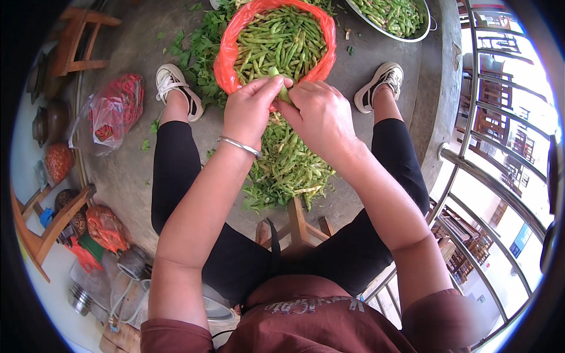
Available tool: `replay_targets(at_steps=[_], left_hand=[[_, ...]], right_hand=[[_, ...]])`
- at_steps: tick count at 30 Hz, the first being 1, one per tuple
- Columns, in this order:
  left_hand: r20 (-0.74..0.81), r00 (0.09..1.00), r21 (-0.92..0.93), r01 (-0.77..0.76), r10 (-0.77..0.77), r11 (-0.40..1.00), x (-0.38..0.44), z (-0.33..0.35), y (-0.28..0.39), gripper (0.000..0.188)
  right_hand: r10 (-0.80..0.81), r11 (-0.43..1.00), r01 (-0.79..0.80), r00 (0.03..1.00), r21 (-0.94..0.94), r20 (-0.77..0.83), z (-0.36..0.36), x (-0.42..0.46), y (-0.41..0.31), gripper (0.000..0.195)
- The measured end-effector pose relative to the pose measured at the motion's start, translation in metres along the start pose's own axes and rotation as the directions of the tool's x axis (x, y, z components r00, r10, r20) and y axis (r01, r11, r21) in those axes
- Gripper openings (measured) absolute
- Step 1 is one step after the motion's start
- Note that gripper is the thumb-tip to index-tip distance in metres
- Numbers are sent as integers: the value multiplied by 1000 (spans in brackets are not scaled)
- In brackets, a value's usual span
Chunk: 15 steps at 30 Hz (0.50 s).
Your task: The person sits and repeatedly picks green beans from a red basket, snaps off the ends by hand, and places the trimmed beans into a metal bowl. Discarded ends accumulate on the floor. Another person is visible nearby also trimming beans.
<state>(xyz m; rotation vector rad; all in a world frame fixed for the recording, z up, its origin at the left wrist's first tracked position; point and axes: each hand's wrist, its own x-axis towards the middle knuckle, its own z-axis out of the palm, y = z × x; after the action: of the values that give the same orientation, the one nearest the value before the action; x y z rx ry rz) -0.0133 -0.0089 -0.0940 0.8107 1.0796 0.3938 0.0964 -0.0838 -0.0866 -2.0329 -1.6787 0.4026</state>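
Note:
Between my two hands is a green bean pod (284,93), its upper end poking out past my left thumb. My left hand (251,103), with a silver bangle (239,146) at the wrist, pinches the pod between thumb and fingers. My right hand (318,110) grips the pod's other side, its fingers curled. Just beyond them a red plastic bag (226,66), its mouth wide, holds many bean pods (282,42). Below my hands, a heap of empty-looking hulls and trimmings (287,163) lies on the concrete floor between my legs.
A metal basin (388,31) of shelled beans stands at upper right. Leafy greens (207,66) lie left of the red bag. A clear bag of red chillies (117,110) sits farther left, near a wooden stool (84,39). Metal railings (494,170) border the right side.

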Motion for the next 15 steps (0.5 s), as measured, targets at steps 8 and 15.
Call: replay_targets(at_steps=[8,15], left_hand=[[112,961,-189,270,-253,944,-2,-11,1,19],[-1,976,-58,218,-218,974,18,-29,-4,21]], right_hand=[[-342,905,359,933,227,-114,-7,3,16,13],[-514,832,483,856,272,55,-10,-4,6,17]])
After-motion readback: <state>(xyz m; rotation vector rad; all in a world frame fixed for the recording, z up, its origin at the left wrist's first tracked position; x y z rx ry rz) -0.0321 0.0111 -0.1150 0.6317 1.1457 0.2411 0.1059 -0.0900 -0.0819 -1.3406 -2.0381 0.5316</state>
